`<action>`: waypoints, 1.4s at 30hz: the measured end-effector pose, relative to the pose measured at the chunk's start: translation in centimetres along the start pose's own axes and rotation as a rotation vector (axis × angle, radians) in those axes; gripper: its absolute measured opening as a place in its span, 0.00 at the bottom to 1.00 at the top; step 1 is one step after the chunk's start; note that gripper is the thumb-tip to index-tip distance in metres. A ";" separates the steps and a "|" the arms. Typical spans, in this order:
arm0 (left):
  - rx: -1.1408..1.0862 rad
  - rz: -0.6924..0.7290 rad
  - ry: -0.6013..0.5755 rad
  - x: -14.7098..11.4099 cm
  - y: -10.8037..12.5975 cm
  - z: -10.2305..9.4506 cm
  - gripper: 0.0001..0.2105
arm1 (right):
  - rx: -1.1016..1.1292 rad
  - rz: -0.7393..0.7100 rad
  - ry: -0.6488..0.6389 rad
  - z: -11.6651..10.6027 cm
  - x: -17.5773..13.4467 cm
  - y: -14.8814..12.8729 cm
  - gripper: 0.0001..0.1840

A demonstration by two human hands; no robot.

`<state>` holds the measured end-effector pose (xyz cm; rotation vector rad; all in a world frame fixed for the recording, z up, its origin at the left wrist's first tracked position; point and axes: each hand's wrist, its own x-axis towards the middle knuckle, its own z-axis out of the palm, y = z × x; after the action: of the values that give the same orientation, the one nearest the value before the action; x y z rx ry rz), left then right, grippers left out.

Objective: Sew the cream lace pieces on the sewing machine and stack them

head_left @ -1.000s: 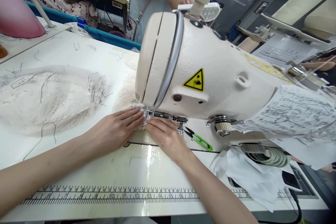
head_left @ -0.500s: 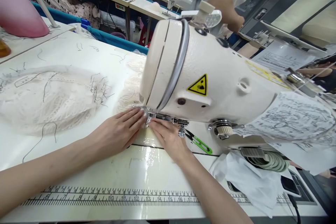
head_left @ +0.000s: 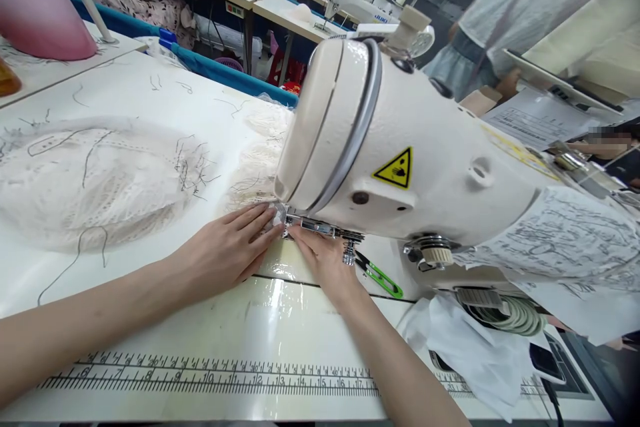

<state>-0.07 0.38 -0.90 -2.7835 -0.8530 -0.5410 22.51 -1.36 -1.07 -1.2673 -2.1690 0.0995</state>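
A white sewing machine [head_left: 345, 127] stands over white lace fabric [head_left: 255, 177], whose edge runs under the needle area. My left hand [head_left: 235, 247] lies flat with its fingers stretched out, the tips on the lace left of the presser foot. My right hand [head_left: 325, 257] reaches in from the other side, its fingers extended toward the presser foot and touching near the lace edge; the machine head partly covers it. The needle itself is hidden. Just right of my right hand lie green thread snips [head_left: 383, 279].
At left lies a round heap of white lace [head_left: 110, 187] with loose dark threads. A printed ruler [head_left: 210, 377] runs along the front edge. White cloth [head_left: 470, 347], a coiled cable [head_left: 520, 313] and a phone-like device [head_left: 545, 363] sit at right. Other people are behind.
The view has shifted slightly, so the machine appears farther right. Both hands keep nearly the same places at the lace. The person behind the machine has moved right.
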 end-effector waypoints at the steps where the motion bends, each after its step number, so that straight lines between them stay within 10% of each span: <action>1: -0.003 -0.007 -0.007 0.0 0.0 0.0 0.21 | -0.005 -0.003 0.004 0.1 0.0 0.1 0.12; 42: 0.016 -0.027 -0.036 0.4 -0.1 -0.1 0.21 | -0.169 0.040 -0.069 -1.1 -1.1 -2.0 0.17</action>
<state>0.16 0.65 -0.65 -2.7797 -0.8996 -0.4871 21.94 -3.58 0.00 -1.4205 -2.2506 -0.0250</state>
